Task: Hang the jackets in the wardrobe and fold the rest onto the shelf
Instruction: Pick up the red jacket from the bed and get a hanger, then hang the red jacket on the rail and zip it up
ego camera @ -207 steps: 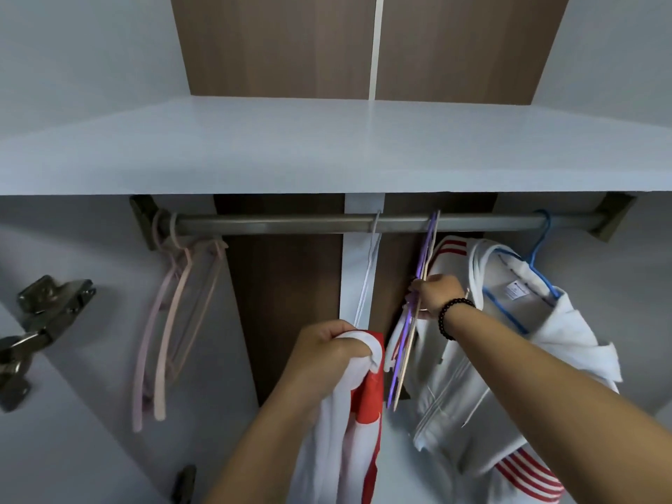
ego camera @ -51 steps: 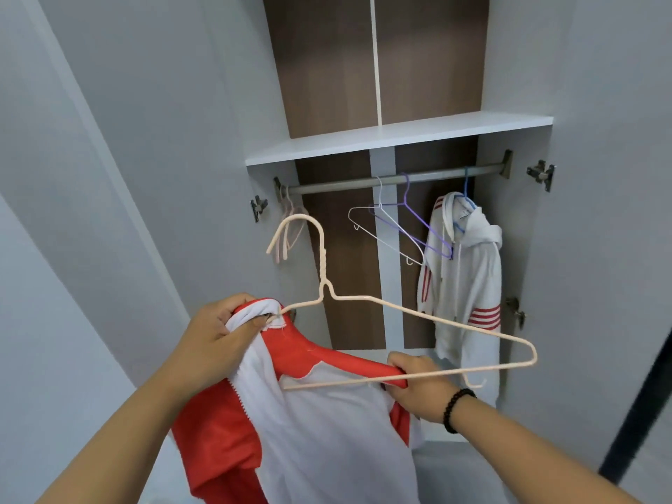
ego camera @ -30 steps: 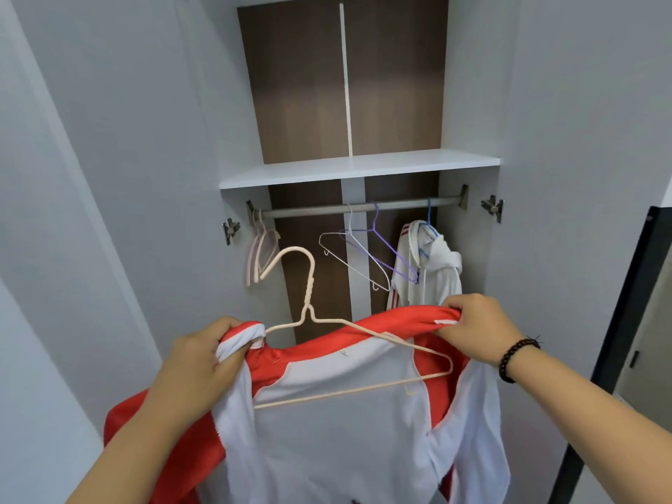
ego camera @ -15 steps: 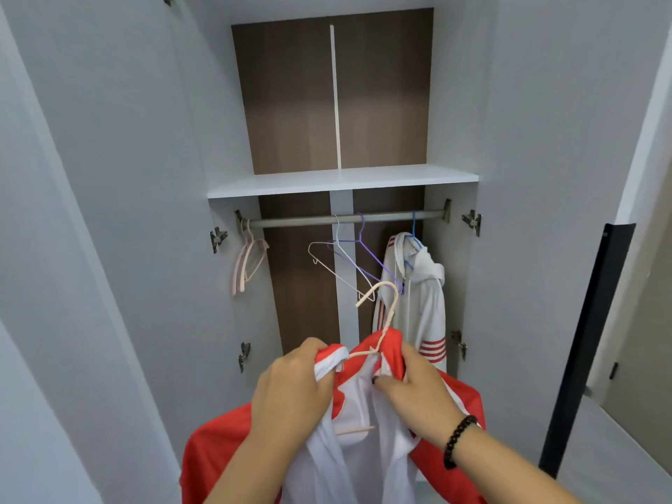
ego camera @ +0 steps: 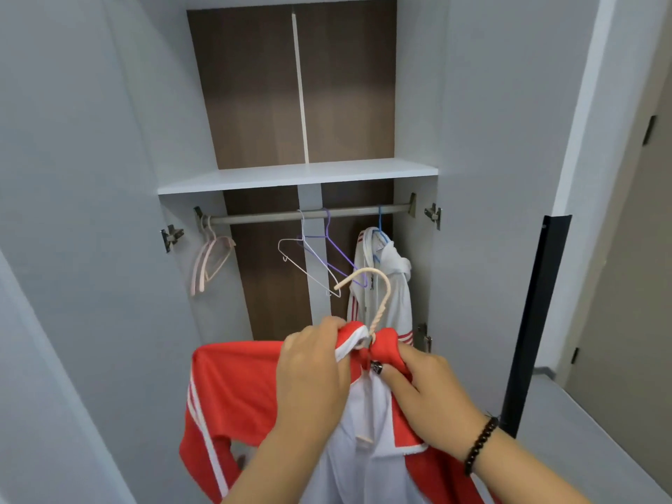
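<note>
Now both my left hand (ego camera: 312, 372) and right hand (ego camera: 429, 387) clutch the red jacket (ego camera: 236, 387) collar, the cream hanger (ego camera: 378, 303) hook pointing up toward the rail (ego camera: 272, 217) above.

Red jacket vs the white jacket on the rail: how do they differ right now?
The red jacket is held out in front of the wardrobe, both hands gripping its collar; the white jacket hangs untouched on the rail. The red jacket's cream hanger has its hook free in the air; the white jacket's blue hanger is hooked over the rail. Red body with white front versus mostly white. Both carry sleeve stripes.
</note>
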The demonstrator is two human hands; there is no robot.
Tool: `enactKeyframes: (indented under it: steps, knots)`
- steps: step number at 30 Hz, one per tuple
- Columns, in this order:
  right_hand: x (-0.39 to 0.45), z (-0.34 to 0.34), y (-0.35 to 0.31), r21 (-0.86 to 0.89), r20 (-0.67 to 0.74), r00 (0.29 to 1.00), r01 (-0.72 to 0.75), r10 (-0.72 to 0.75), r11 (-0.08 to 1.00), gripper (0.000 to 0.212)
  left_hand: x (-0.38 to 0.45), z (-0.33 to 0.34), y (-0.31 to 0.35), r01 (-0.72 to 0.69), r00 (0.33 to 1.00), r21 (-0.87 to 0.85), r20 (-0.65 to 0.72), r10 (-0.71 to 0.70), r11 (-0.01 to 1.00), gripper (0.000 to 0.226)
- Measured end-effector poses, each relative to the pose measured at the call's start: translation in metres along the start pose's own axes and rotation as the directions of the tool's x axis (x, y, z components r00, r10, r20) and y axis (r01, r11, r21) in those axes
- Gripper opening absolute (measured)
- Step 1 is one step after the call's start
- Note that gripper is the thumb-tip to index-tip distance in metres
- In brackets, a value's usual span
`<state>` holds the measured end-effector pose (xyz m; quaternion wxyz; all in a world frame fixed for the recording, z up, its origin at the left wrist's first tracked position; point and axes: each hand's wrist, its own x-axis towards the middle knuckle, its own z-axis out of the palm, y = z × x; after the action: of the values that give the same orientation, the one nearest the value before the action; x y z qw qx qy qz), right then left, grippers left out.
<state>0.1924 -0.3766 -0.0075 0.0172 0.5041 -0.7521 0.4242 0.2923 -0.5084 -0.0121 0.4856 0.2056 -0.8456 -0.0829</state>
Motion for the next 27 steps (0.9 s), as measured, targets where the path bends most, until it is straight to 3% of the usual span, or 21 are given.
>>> enactKeyframes:
  steps: [2,5,8,11,15,17,19,24,27]
  knots:
    - [-0.003,0.001,0.004,0.099,-0.043,0.995,-0.09,0.095,0.991,0.017,-0.011,0.017,0.02,0.08,0.997,-0.184,0.006,-0.08,0.98,0.03]
    - [-0.009,-0.005,0.019,0.17,-0.078,0.97,-0.214,0.23,0.962,0.013,-0.031,0.035,0.042,0.261,0.964,-0.379,0.159,-0.215,0.888,0.044]
    - [-0.012,-0.016,0.039,0.277,-0.078,0.922,-0.346,0.379,0.897,0.018,-0.041,0.051,0.04,0.246,0.939,-0.382,0.323,-0.121,0.891,0.053]
    - [-0.01,-0.022,0.057,0.357,-0.054,0.871,-0.439,0.488,0.824,0.029,-0.03,0.06,0.031,0.244,0.865,-0.413,0.501,-0.005,0.877,0.059]
    - [0.005,-0.019,0.071,0.373,-0.042,0.83,-0.503,0.556,0.779,0.023,-0.006,0.082,0.009,0.284,0.74,-0.421,0.668,0.083,0.862,0.041]
    - [0.015,-0.011,0.078,0.36,-0.047,0.812,-0.53,0.582,0.768,0.02,0.006,0.098,-0.006,0.303,0.705,-0.405,0.705,0.084,0.863,0.027]
    - [0.026,-0.001,0.088,0.349,-0.059,0.793,-0.553,0.607,0.757,0.018,0.02,0.117,-0.023,0.318,0.681,-0.359,0.73,0.052,0.878,0.029]
    - [0.068,0.02,0.117,0.374,-0.139,0.739,-0.577,0.659,0.726,0.014,0.084,0.176,-0.089,0.385,0.712,-0.351,0.701,-0.033,0.853,0.02]
    - [0.104,0.033,0.132,0.426,-0.11,0.671,-0.634,0.733,0.645,0.016,0.134,0.216,-0.138,0.347,0.591,-0.242,0.807,-0.011,0.906,0.03]
